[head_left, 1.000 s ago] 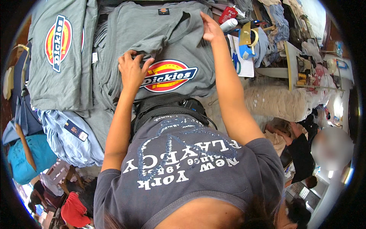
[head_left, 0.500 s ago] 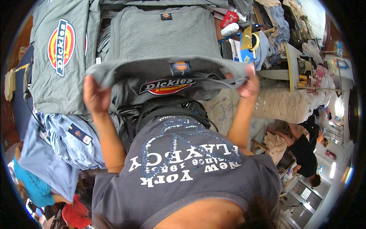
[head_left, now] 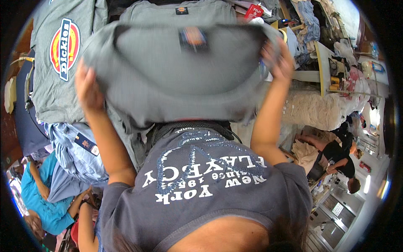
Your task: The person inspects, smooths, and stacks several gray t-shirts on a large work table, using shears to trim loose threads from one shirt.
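Whereas half a second ago the grey T-shirt [head_left: 176, 80] sagged low in front of the chest with its printed badge showing, it is now lifted higher and spread wide, its plain back and small neck label turned toward the camera. The left hand [head_left: 87, 86] has a closed grip on the shirt's left edge, and the right hand [head_left: 278, 63] is clenched on the right edge, both arms raised. A second earlier the shirt lay flat on the bench under both palms. I judge the garment has been picked off the pile and is being shaken out or turned over, so the lay-down is yet to come. Beneath it another grey T-shirt [head_left: 178, 12] lies flat on the bench, and a third with a round badge [head_left: 63, 63] lies to the left, beside a blue garment with a hang tag [head_left: 79, 151].
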Action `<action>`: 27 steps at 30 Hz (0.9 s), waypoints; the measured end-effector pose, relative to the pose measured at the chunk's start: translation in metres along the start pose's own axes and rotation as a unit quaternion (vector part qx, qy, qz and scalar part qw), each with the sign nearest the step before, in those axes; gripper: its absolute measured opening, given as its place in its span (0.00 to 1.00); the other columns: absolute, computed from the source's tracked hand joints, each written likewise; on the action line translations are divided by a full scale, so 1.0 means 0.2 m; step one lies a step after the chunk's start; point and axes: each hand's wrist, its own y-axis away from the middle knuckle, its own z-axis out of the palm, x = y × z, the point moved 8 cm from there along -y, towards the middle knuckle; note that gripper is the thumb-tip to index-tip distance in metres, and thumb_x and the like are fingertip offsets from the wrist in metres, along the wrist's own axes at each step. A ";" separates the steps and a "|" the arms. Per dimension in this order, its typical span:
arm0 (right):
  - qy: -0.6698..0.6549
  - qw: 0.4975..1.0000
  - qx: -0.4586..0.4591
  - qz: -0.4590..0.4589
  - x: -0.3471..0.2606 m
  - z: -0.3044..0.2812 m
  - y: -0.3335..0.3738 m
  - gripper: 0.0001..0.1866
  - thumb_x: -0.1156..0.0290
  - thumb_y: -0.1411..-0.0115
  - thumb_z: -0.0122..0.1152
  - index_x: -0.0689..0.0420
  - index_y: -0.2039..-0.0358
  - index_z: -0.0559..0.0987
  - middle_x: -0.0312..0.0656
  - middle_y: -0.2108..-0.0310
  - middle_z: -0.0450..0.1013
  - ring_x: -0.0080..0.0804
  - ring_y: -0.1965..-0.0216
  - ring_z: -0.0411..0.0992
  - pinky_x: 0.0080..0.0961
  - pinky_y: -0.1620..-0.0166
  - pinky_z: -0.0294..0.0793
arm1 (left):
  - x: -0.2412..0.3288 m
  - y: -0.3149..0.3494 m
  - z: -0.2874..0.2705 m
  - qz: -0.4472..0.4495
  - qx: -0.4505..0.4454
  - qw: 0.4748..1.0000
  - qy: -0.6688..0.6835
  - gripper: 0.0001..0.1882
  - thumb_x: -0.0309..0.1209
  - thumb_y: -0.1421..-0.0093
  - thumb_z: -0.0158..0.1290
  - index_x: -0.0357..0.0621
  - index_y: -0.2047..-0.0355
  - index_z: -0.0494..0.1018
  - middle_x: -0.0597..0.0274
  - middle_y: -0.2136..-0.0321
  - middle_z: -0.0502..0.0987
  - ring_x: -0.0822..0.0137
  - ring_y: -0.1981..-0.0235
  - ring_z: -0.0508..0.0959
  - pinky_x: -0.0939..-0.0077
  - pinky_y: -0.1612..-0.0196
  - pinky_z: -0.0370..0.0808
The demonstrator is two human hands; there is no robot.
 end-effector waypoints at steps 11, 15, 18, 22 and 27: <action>0.087 0.925 -0.157 0.334 0.64 0.07 -0.52 0.26 0.56 0.47 0.54 0.65 0.56 0.68 0.48 0.58 0.69 0.34 0.55 0.68 0.29 0.52 0.67 | -0.65 -0.42 0.10 -0.363 -0.122 0.921 0.075 0.27 0.51 0.50 0.51 0.39 0.61 0.70 0.59 0.61 0.72 0.67 0.60 0.72 0.71 0.55 0.68; 0.008 0.941 -0.100 0.322 0.68 0.02 -0.67 0.23 0.57 0.47 0.53 0.61 0.56 0.69 0.45 0.63 0.71 0.35 0.61 0.70 0.32 0.56 0.69 | -0.76 -0.60 0.05 -0.366 -0.028 0.922 0.121 0.26 0.46 0.45 0.47 0.35 0.58 0.67 0.56 0.59 0.72 0.65 0.57 0.71 0.69 0.53 0.67; -0.020 0.947 -0.104 0.304 0.69 -0.03 -0.70 0.21 0.58 0.47 0.52 0.61 0.58 0.71 0.46 0.62 0.72 0.38 0.61 0.70 0.36 0.54 0.67 | -0.80 -0.61 0.06 -0.374 -0.058 0.915 0.141 0.26 0.44 0.46 0.50 0.32 0.57 0.65 0.54 0.59 0.71 0.64 0.57 0.71 0.69 0.52 0.67; 0.011 0.949 -0.088 0.303 0.65 -0.05 -0.65 0.19 0.61 0.47 0.52 0.59 0.59 0.72 0.47 0.65 0.72 0.40 0.62 0.71 0.37 0.55 0.67 | -0.75 -0.59 0.06 -0.349 -0.041 0.936 0.018 0.25 0.42 0.46 0.50 0.30 0.58 0.64 0.54 0.60 0.70 0.65 0.58 0.71 0.71 0.53 0.67; 0.423 0.881 -0.108 0.183 0.28 -0.11 -0.23 0.23 0.55 0.45 0.50 0.60 0.55 0.69 0.36 0.68 0.71 0.20 0.68 0.67 0.16 0.62 0.65 | -0.46 -0.24 -0.07 -0.272 -0.041 0.925 -0.262 0.16 0.38 0.44 0.48 0.37 0.63 0.69 0.68 0.72 0.70 0.78 0.73 0.68 0.87 0.69 0.64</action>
